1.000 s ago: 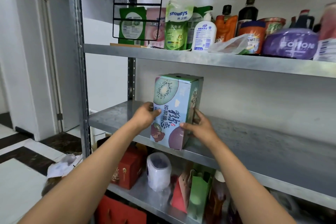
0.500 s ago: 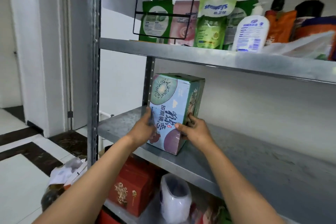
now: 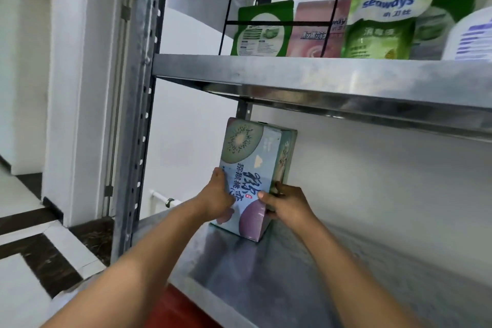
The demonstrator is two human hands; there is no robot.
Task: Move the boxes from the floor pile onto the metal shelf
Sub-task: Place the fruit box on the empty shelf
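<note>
Gripping the kiwi box (image 3: 254, 168) w/ left hand (image 3: 217, 198) and right hand (image 3: 288, 204), mid-frame, upright on the metal shelf (image 3: 306, 274) (near its back-left corner). Risk, imo: letting go unevenly could tip the tall box.

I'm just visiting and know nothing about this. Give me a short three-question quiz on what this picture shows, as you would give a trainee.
1. True or false: the kiwi box stands upright on the metal shelf.
2. Which hands touch the box? A) the left hand only B) the right hand only C) both
3. Fill in: the brand word printed on the tall green pouch on the shelf above is ____.

Key: 1 true; 2 C, one hand on each side of the box, low down; 3 seaways.
</note>
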